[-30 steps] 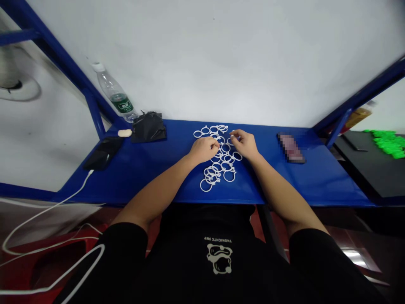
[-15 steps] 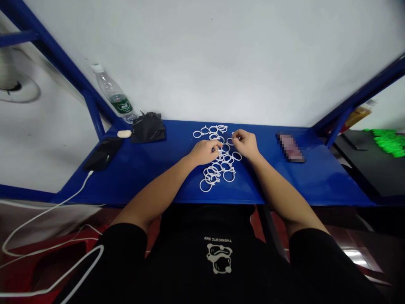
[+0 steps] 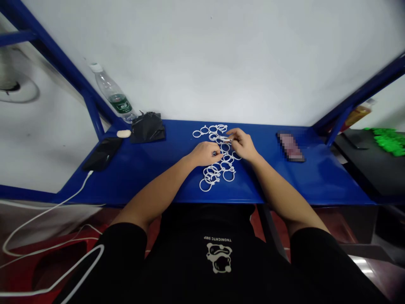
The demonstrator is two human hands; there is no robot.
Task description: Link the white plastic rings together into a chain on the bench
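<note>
Several white plastic rings (image 3: pixel 226 166) with small tabs lie in a loose, partly overlapping band across the blue table. Over the middle of them is my left hand (image 3: pixel 205 153), its fingers curled in a pinch; whatever lies between them is hidden. Just right of it, my right hand (image 3: pixel 243 143) pinches a white ring (image 3: pixel 224 139), which points left from the fingertips and appears nearly edge-on. A small gap separates the two hands.
On the left of the blue table (image 3: pixel 152 169) are a black phone (image 3: pixel 103 154) with a white cable, a crumpled black bag (image 3: pixel 148 127) and a water bottle (image 3: pixel 115 95). Another phone (image 3: pixel 291 147) lies to the right. Green pieces (image 3: pixel 390 141) sit on a dark surface beyond.
My right hand now holds a ring turned nearly edge-on and has shifted slightly left. My left hand's fingers have curled in and dropped a little toward me.
</note>
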